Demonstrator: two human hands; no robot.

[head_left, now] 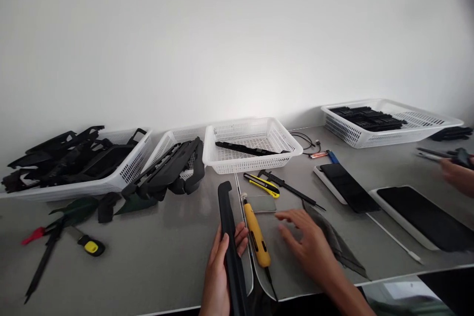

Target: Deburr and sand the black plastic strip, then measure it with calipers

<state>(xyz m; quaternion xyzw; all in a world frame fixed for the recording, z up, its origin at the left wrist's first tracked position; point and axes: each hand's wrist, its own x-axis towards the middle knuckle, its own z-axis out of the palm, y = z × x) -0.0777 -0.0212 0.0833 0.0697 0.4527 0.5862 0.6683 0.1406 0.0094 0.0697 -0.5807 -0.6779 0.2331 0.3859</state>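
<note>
My left hand (220, 266) is closed around a long black plastic trim piece (230, 227), held nearly upright above the front edge of the table. To its right lies a yellow corded handheld tool (257, 237), its tip pointing away from me. My right hand (307, 242) hovers with fingers apart and nothing in them, between that tool and a dark grey cloth (335, 242) that it partly covers. Just beyond its fingertips are a small flat grey plate (261, 203), a yellow box cutter (261, 184) and a black caliper (291, 188).
White baskets line the wall: a left one (129, 173) piled with black parts, a middle one (255, 163) with one strip, a right one (355, 138) with stacked strips. Phones (348, 187) lie at right, near a co-worker's hand (459, 175). A yellow-black handled tool (91, 246) lies left.
</note>
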